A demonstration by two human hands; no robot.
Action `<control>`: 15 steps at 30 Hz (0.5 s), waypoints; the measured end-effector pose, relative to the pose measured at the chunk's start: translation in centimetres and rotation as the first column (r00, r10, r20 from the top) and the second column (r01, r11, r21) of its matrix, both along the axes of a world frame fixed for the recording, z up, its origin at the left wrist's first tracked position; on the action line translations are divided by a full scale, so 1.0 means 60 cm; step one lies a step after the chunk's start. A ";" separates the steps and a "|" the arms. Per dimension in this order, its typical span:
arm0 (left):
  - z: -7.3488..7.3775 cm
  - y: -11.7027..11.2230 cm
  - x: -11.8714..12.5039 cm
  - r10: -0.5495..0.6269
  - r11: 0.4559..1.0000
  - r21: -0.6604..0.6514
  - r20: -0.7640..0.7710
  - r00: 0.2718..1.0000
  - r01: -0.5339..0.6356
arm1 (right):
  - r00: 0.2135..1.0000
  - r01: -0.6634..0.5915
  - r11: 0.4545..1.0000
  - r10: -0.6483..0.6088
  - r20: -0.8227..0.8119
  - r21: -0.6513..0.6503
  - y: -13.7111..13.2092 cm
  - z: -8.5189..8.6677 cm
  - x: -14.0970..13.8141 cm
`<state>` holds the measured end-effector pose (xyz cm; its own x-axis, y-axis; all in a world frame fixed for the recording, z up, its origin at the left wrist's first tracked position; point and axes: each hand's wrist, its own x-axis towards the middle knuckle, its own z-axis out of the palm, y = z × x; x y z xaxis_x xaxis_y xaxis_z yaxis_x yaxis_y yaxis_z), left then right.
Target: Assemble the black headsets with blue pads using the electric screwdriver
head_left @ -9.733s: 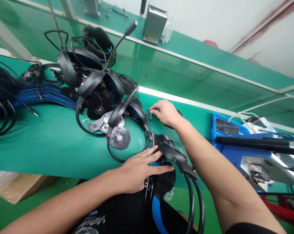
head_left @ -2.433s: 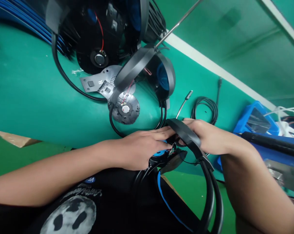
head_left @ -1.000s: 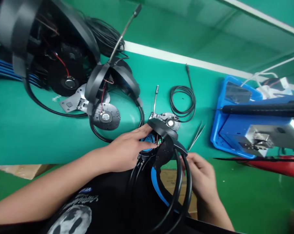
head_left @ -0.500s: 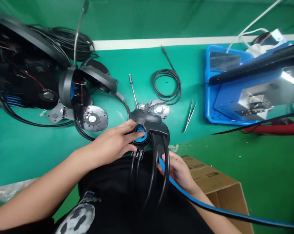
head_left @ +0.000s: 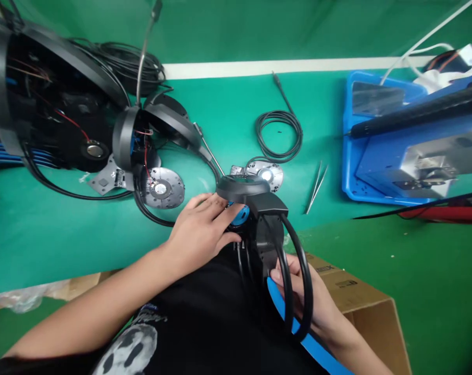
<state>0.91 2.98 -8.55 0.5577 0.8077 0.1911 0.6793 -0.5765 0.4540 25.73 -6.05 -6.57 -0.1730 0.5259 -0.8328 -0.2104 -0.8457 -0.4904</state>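
A black headset (head_left: 268,204) with a partly open ear cup is held at the table's front edge, against my black shirt. Over its blue inner part (head_left: 240,214) my left hand (head_left: 205,224) curls, gripping the ear cup. Two black headband tubes (head_left: 305,276) arc down from the headset's joint piece. Behind them, my right hand (head_left: 312,297) pinches the end of a blue-and-black headband strap (head_left: 277,299) close to the lower end of that piece; its fingers are partly hidden. A speaker plate (head_left: 274,174) and a thin microphone boom (head_left: 212,153) lie just beyond the headset.
More opened headsets (head_left: 122,138) crowd the left of the green table. A coiled cable (head_left: 278,136) and tweezers (head_left: 317,188) lie beyond my hands. At right stand a blue tray (head_left: 349,182) and a black rod-like tool (head_left: 415,112). Below the edge is a cardboard box (head_left: 357,291).
The headset has turned somewhat, its tubes now swinging further right. The strap hangs more steeply, with my right hand still on it. The whole view has shifted slightly.
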 end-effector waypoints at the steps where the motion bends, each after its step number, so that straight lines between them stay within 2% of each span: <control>1: 0.003 -0.002 0.002 0.001 1.000 -0.008 -0.004 1.000 -0.001 | 0.999 -0.047 0.999 0.047 -0.007 0.009 0.000 0.003 0.000; 5: 0.008 -0.006 0.008 -0.015 0.999 -0.038 0.003 1.000 0.015 | 0.978 -0.202 0.977 0.204 -0.030 0.064 0.007 0.010 -0.003; 8: 0.008 -0.003 0.014 -0.041 0.998 -0.056 0.019 0.999 0.042 | 0.964 -0.264 0.960 0.265 -0.003 0.093 0.010 0.012 -0.003; 12: 0.006 0.005 0.022 -0.098 0.988 -0.114 0.034 0.995 0.102 | 0.964 -0.266 0.956 0.266 0.010 0.126 0.016 0.014 -0.005; 15: -0.002 0.008 0.028 -0.123 0.979 -0.156 0.081 0.989 0.134 | 0.964 -0.251 0.956 0.262 -0.052 0.152 0.021 0.017 -0.008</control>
